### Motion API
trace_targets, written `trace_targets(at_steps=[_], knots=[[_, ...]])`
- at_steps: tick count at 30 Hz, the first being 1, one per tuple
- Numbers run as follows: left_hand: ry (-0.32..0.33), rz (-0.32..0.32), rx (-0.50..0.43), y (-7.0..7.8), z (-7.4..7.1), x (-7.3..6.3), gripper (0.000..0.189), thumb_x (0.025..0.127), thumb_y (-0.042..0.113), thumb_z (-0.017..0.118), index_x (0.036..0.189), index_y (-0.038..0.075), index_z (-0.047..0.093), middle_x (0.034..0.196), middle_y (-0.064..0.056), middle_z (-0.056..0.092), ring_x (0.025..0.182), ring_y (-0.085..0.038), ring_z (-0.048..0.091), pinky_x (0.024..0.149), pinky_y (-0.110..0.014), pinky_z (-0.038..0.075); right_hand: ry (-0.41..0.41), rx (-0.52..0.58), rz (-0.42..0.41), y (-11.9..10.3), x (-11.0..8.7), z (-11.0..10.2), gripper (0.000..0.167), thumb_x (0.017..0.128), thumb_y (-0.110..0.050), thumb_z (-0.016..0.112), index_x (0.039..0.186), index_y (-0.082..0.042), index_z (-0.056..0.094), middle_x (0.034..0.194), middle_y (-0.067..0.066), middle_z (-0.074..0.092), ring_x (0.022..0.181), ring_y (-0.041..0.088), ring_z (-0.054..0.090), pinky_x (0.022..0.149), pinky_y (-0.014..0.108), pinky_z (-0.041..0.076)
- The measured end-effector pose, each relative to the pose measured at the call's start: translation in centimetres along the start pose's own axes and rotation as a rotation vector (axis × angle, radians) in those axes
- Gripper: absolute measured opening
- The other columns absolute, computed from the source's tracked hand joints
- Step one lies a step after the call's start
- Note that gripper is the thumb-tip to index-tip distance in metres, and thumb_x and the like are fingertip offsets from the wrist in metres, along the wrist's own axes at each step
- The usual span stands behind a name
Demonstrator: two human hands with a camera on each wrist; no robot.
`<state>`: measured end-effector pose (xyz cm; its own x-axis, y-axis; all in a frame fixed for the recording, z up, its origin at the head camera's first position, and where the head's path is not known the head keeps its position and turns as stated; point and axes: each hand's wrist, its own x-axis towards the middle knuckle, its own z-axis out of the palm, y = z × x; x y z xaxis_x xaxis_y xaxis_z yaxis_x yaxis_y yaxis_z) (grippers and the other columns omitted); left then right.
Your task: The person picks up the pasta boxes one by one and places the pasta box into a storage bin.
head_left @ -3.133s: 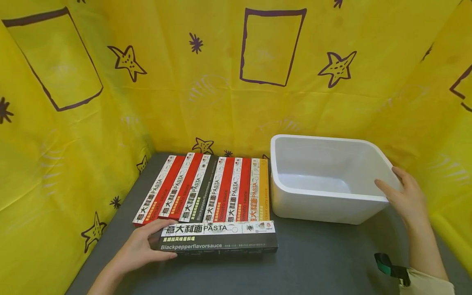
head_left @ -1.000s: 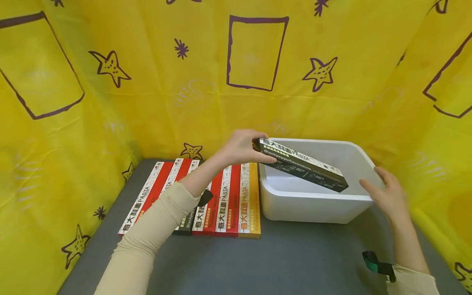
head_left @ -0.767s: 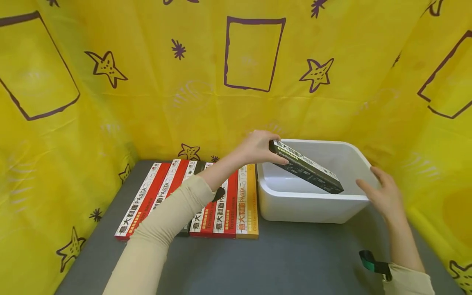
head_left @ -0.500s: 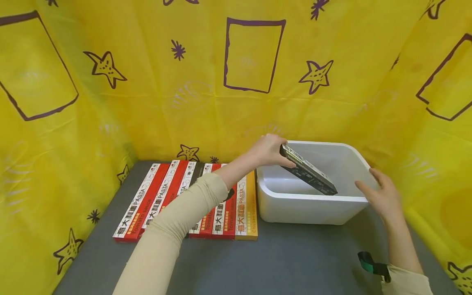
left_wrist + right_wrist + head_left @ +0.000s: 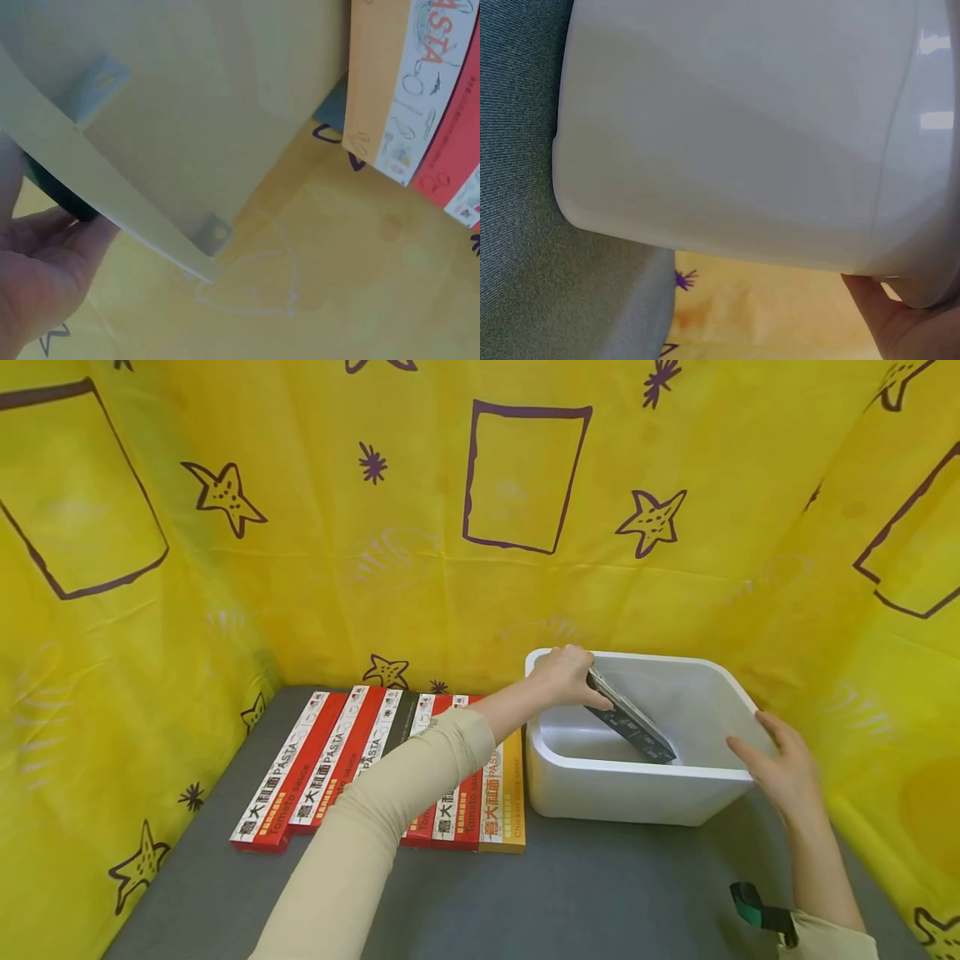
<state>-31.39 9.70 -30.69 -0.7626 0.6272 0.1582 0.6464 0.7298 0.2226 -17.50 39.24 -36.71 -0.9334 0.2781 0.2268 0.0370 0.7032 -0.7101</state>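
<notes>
My left hand [image 5: 567, 678] grips the upper end of a black pepper pasta box [image 5: 633, 727] inside a white bin [image 5: 637, 797]. The box slants down to the right, its lower end deep in the bin near the front wall. In the left wrist view, my left hand [image 5: 45, 262] appears past the bin's rim [image 5: 112, 202], with only a dark sliver of the box showing. My right hand [image 5: 783, 764] holds the bin's right rim, thumb inside and fingers along the outer edge. The right wrist view shows that hand [image 5: 911, 322] at the rim beside the bin's outer wall [image 5: 727, 135].
Left of the bin lies a row of pasta boxes: red tomato ones [image 5: 281, 777], a black one [image 5: 401, 714] and an orange curry one [image 5: 514, 802]. My left sleeve [image 5: 390, 802] crosses above them. A grey tabletop [image 5: 570, 893] and yellow patterned cloth [image 5: 420, 585] surround everything.
My left hand has picked up the black pasta box from in front of the row, carried it right and lowered it into the bin. My right hand has stayed on the bin's rim.
</notes>
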Motion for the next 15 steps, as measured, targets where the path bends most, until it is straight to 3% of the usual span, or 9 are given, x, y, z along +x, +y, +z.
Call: trace_targets(at_steps=[2, 4, 7, 10, 15], knots=[[-0.061, 0.011, 0.042, 0.29, 0.02, 0.22, 0.049, 0.079, 0.055, 0.074, 0.097, 0.011, 0.063, 0.097, -0.003, 0.064, 0.087, -0.017, 0.061, 0.068, -0.028, 0.05, 0.003, -0.002, 0.002, -0.03, -0.03, -0.07, 0.072, 0.095, -0.033, 0.058, 0.148, 0.007, 0.03, 0.149, 0.036, 0.026, 0.129, 0.057, 0.026, 0.102, 0.069, 0.022], [-0.131, 0.039, 0.066, 0.58, -0.03, 0.37, 0.055, 0.087, 0.05, 0.069, 0.121, 0.007, 0.06, 0.124, -0.013, 0.06, 0.11, -0.024, 0.059, 0.087, -0.029, 0.049, 0.001, -0.007, 0.003, -0.06, -0.11, -0.12, 0.072, 0.095, -0.033, 0.057, 0.148, 0.007, 0.03, 0.149, 0.036, 0.025, 0.129, 0.057, 0.026, 0.101, 0.07, 0.022], [-0.222, 0.065, -0.006, 0.82, -0.01, 0.5, 0.068, 0.096, 0.038, 0.061, 0.15, 0.005, 0.035, 0.154, -0.023, 0.028, 0.139, -0.031, 0.034, 0.109, -0.033, 0.034, 0.003, -0.018, 0.005, -0.03, -0.15, -0.15, 0.072, 0.095, -0.034, 0.057, 0.148, 0.006, 0.03, 0.149, 0.035, 0.026, 0.129, 0.057, 0.026, 0.101, 0.07, 0.021], [-0.254, 0.097, -0.117, 0.77, -0.09, 0.36, 0.073, 0.099, 0.031, 0.057, 0.157, 0.01, 0.017, 0.16, -0.02, 0.008, 0.147, -0.029, 0.015, 0.114, -0.034, 0.023, 0.004, -0.019, 0.004, 0.05, -0.13, -0.05, 0.072, 0.095, -0.033, 0.058, 0.148, 0.006, 0.03, 0.149, 0.036, 0.026, 0.129, 0.057, 0.026, 0.102, 0.069, 0.021], [-0.206, 0.201, -0.143, 0.3, -0.68, -0.4, 0.072, 0.099, 0.033, 0.058, 0.155, 0.008, 0.021, 0.16, -0.014, 0.017, 0.147, -0.024, 0.017, 0.115, -0.03, 0.019, 0.007, 0.003, 0.0, 0.09, -0.06, 0.21, 0.07, 0.095, -0.03, 0.058, 0.147, 0.008, 0.031, 0.148, 0.037, 0.026, 0.128, 0.057, 0.027, 0.103, 0.068, 0.021]])
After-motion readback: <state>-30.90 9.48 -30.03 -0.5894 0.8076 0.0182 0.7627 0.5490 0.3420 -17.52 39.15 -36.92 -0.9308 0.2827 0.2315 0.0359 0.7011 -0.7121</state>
